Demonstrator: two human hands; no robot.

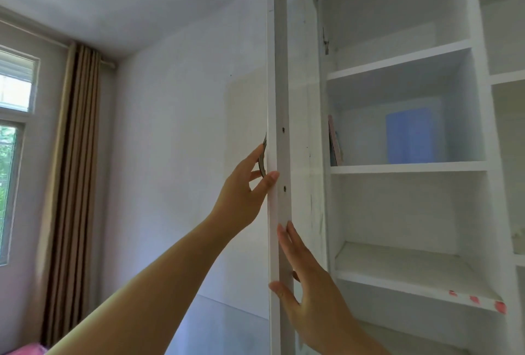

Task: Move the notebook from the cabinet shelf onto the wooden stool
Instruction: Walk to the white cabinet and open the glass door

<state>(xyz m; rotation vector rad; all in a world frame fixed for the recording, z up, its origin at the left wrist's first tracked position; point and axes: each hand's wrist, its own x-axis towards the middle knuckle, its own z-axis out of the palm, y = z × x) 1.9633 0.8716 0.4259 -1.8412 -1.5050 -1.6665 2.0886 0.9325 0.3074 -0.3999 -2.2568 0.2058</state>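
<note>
Left hand (241, 192): bare, slender fingers (255, 154); thumbnail (274, 175) short, pale, rounded at tip. Wrist behind fingers narrow and bare. Left forearm (147, 278): bare along whole visible length, smooth, growing wider away from fingers until lower frame edge. Right hand (309, 283): bare, long fingers, tendons faintly marked on back of hand. Right forearm (366, 340): bare, only short part behind wrist in view before frame edge cuts it.

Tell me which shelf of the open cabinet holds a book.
The second shelf from the top, where a pinkish notebook stands against the left wall; no book shows on the others.
</note>
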